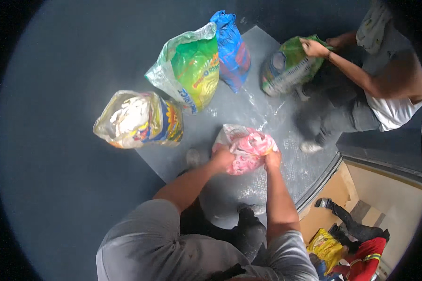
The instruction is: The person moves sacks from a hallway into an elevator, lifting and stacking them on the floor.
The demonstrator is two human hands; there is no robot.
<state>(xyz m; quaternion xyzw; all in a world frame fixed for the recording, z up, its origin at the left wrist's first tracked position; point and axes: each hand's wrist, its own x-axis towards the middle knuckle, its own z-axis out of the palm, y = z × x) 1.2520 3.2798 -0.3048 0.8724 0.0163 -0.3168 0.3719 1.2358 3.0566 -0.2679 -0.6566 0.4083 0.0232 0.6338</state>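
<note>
A pink and white plastic sack [244, 150] is between my hands, its top bunched and crumpled. My left hand [223, 158] grips its left side, with the fingertips partly hidden in the folds. On the opposite side my right hand [272, 160] is closed on the sack's edge. What the sack holds inside cannot be seen. Up and to the left of it stands a wide-mouthed sack [171, 122] with a blue and yellow print, filled with crumpled white material [131, 114].
Beyond are a tall green and white sack [197, 65] and a blue sack [232, 51]. At the right a co-worker [361, 93] bends over, holding a green sack [290, 68]. Past the floor's raised edge [319, 182], a person in red [368, 260] is near a yellow sack [324, 246].
</note>
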